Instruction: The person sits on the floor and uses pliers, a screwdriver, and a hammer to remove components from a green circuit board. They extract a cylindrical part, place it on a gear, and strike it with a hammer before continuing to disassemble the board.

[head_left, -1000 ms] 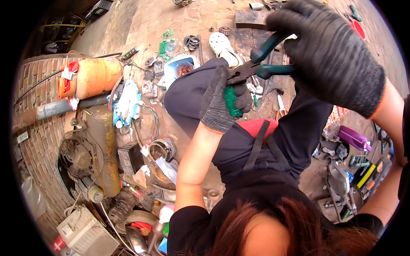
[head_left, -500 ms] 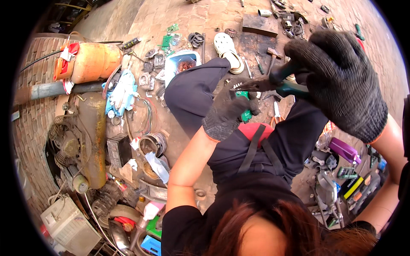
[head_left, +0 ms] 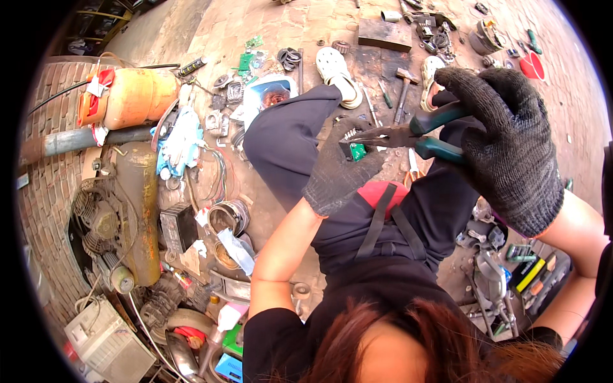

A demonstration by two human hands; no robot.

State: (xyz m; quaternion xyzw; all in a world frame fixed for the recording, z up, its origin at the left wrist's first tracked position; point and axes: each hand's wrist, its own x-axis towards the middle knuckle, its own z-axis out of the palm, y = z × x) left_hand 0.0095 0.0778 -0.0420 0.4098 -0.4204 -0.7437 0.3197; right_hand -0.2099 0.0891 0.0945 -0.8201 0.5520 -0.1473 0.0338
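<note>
My left hand [head_left: 345, 167], in a dark knitted glove, is closed around a small green circuit board [head_left: 357, 151] above my lap. A pale row of connector pins shows at the board's upper left edge. My right hand [head_left: 511, 140], gloved alike, grips pliers [head_left: 440, 133] by their dark green handles. The handles stand apart. The pliers' jaws point left and their tips lie at the board's pin edge; whether they pinch anything is too small to tell. Part of the board is hidden by my left fingers.
A hammer [head_left: 403, 96] and orange-handled scissors [head_left: 414, 167] lie on the ground ahead. To the left stand an orange gas cylinder [head_left: 140, 99], a rusty tank [head_left: 140, 210] and an open tin can [head_left: 228, 218]. A red bucket [head_left: 532, 66] is at far right.
My left hand has turned, so less of the green board shows. My right hand has moved down and slightly left with the pliers, whose handles look more spread.
</note>
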